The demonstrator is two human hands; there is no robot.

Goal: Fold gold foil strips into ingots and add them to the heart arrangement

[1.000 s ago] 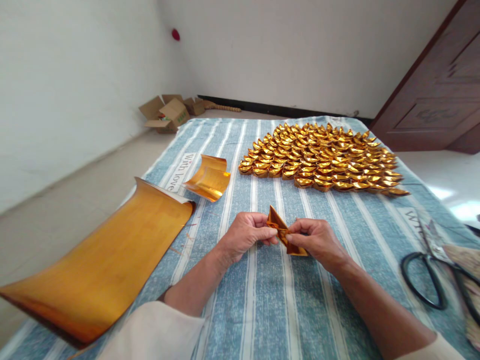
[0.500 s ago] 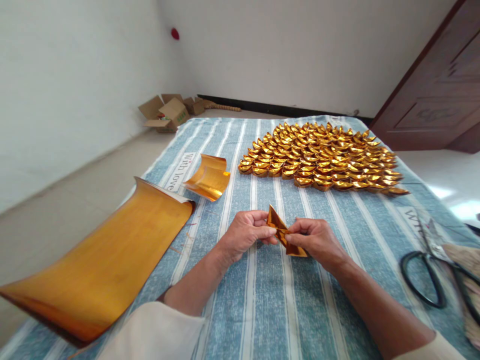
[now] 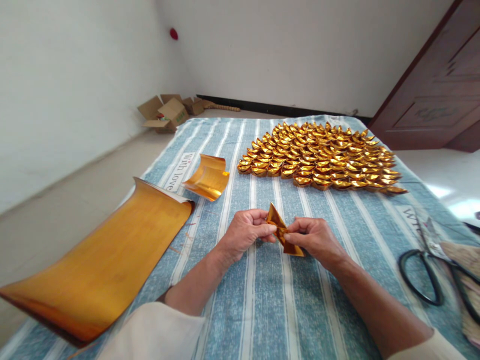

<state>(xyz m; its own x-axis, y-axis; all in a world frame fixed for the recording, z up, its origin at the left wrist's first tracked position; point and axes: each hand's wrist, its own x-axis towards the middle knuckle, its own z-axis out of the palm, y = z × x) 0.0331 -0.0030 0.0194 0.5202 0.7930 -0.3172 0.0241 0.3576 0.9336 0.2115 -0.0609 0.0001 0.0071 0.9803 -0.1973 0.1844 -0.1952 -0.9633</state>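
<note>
Between my two hands, above the striped cloth, is a partly folded gold foil paper ingot point(image 3: 276, 216), tilted with one point up and the other toward me at lower right. My left hand point(image 3: 248, 232) pinches its left side with thumb and fingers. Thumb and forefinger of my right hand point(image 3: 313, 237) press together at its middle from the right. Beyond my hands, many finished gold paper ingots point(image 3: 322, 155) stand packed in rows. A small curled stack of gold paper point(image 3: 208, 177) lies ahead to the left, and a large gold sheet point(image 3: 101, 255) lies nearer on the left.
Black-handled scissors point(image 3: 423, 275) rest at the right beside a tan fuzzy item point(image 3: 468, 255), cut off by the frame. A blue-and-white striped cloth point(image 3: 228, 310) covers the table. Open cardboard boxes point(image 3: 170, 115) stand on the floor beyond. A dark red wooden door point(image 3: 431, 110) is at the right.
Both hands stay in nearly the same place on the paper ingot. Its lower end has shifted slightly left, along with my right fingertips.
</note>
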